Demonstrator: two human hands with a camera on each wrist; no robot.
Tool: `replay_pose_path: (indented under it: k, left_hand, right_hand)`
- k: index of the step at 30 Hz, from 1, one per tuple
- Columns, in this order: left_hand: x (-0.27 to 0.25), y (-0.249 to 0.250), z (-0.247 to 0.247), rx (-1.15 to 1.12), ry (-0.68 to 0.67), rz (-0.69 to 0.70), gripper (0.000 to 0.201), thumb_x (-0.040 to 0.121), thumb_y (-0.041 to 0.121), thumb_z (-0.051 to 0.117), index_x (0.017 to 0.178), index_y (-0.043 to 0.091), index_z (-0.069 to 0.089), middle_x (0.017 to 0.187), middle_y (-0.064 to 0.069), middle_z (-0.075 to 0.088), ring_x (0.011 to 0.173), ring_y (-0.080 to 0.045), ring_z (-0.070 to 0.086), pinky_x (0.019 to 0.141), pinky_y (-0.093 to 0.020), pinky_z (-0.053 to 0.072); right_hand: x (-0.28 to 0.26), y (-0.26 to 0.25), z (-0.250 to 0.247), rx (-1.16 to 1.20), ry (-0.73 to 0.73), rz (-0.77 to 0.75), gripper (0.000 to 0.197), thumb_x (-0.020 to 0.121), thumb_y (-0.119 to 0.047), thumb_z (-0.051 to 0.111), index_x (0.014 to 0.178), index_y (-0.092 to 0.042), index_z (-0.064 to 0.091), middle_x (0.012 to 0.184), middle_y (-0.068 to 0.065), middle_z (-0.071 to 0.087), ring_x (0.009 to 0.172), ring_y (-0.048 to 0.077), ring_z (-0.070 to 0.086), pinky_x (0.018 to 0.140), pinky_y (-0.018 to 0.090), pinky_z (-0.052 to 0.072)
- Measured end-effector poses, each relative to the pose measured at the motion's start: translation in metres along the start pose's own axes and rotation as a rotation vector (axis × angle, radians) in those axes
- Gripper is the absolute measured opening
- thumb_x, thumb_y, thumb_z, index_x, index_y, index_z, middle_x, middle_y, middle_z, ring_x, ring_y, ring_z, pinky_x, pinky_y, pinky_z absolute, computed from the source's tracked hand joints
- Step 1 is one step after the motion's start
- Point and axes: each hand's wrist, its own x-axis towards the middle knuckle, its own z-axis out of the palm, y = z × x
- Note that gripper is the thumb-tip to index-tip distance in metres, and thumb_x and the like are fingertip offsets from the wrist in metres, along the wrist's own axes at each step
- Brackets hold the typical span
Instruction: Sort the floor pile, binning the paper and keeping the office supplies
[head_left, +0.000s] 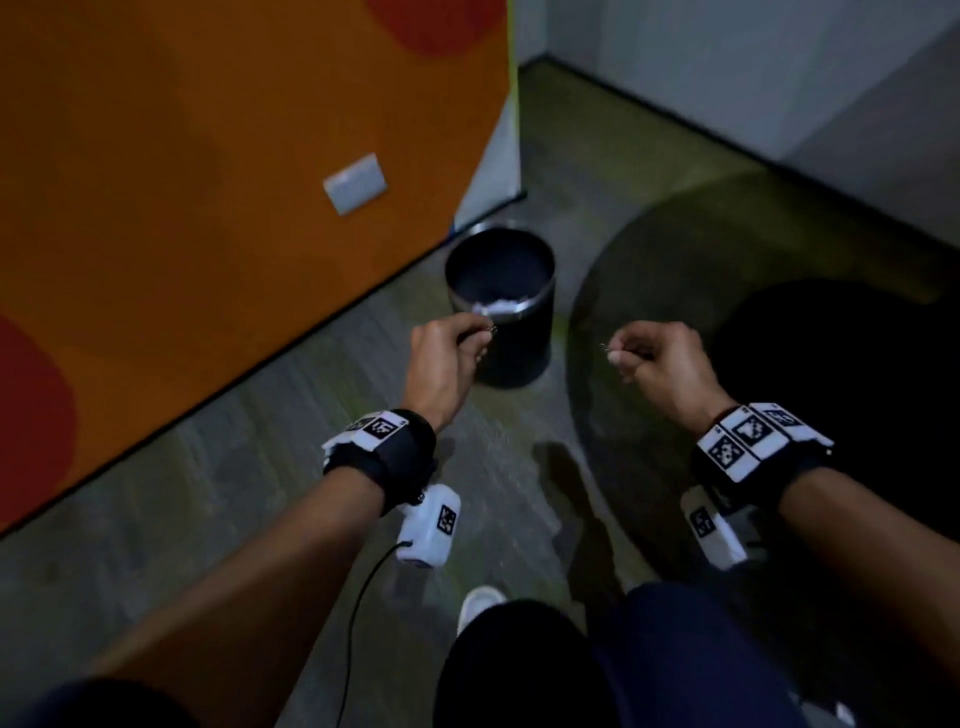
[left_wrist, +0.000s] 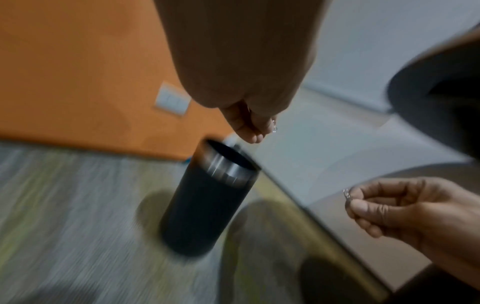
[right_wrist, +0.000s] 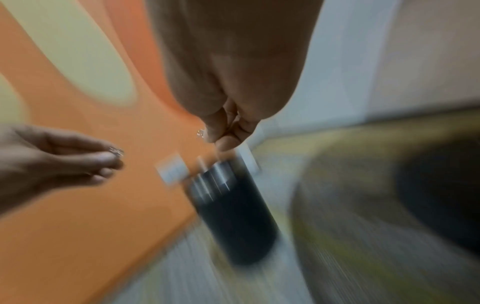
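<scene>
- A small silver wire paper clip (head_left: 491, 328) is pinched in the curled fingertips of the left hand (head_left: 447, 358), just in front of the round black metal-rimmed waste bin (head_left: 540, 317).
- A second small wire clip (head_left: 603, 346) is pinched the same way in the right hand (head_left: 660, 364), held apart to the right.
- White crumpled paper (head_left: 501, 305) lies inside the bin, which stands on the grey carpet floor (head_left: 260, 467) near the orange wall (head_left: 182, 156).
- I judge the paper is binned; the clips must be carried away, not dropped.

left hand (head_left: 448, 347): fingers pinched, forearm extended | right hand (head_left: 655, 358): fingers pinched, forearm extended, hands apart
</scene>
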Motion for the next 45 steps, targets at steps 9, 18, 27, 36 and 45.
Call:
replay_pose_path:
  k: [9, 18, 27, 36, 45]
  left_hand:
    - [0.014, 0.252, -0.099, -0.127, 0.258, 0.390, 0.011, 0.087, 0.011, 0.071, 0.095, 0.016, 0.077, 0.081, 0.006, 0.075, 0.071, -0.004, 0.069, 0.065, -0.003, 0.046]
    - [0.000, 0.423, -0.088, -0.444, 0.292, 0.508, 0.011, 0.087, 0.017, 0.073, 0.096, 0.020, 0.077, 0.077, 0.007, 0.075, 0.070, -0.009, 0.072, 0.069, -0.030, 0.061]
    - [0.040, 0.483, -0.026, -0.425, 0.150, 0.474, 0.007, 0.085, 0.017, 0.075, 0.088, 0.023, 0.073, 0.080, 0.007, 0.074, 0.074, -0.005, 0.070, 0.066, -0.019, 0.056]
    - [0.074, 0.504, 0.036, -0.269, 0.005, 0.556, 0.014, 0.083, 0.008, 0.074, 0.092, 0.017, 0.079, 0.091, 0.005, 0.076, 0.083, 0.002, 0.069, 0.079, -0.013, 0.055]
    - [0.075, 0.506, 0.035, -0.076, 0.019, 0.624, 0.018, 0.086, 0.010, 0.070, 0.102, 0.016, 0.077, 0.100, 0.002, 0.076, 0.090, -0.006, 0.069, 0.087, -0.022, 0.055]
  right_hand:
    - [-0.044, -0.232, -0.147, 0.151, 0.328, -0.465, 0.019, 0.081, 0.000, 0.071, 0.079, -0.019, 0.070, 0.064, -0.013, 0.062, 0.056, -0.004, 0.057, 0.060, 0.013, 0.045]
    - [-0.083, -0.346, -0.312, -0.017, 0.615, -0.553, 0.005, 0.086, -0.014, 0.071, 0.088, -0.013, 0.075, 0.079, 0.001, 0.074, 0.071, 0.011, 0.068, 0.070, 0.032, 0.059]
    - [-0.022, -0.328, -0.451, -0.292, 0.361, -0.148, 0.017, 0.078, 0.001, 0.075, 0.065, -0.008, 0.070, 0.055, 0.006, 0.066, 0.042, 0.008, 0.061, 0.044, 0.017, 0.045]
    - [0.019, -0.298, -0.463, -0.454, 0.222, -0.042, 0.016, 0.071, 0.006, 0.071, 0.071, -0.009, 0.077, 0.059, 0.005, 0.067, 0.044, 0.006, 0.058, 0.042, 0.015, 0.044]
    - [0.020, -0.289, -0.459, -0.561, 0.201, -0.052, 0.019, 0.078, 0.003, 0.067, 0.092, -0.004, 0.078, 0.088, 0.015, 0.075, 0.079, 0.022, 0.070, 0.059, 0.028, 0.054]
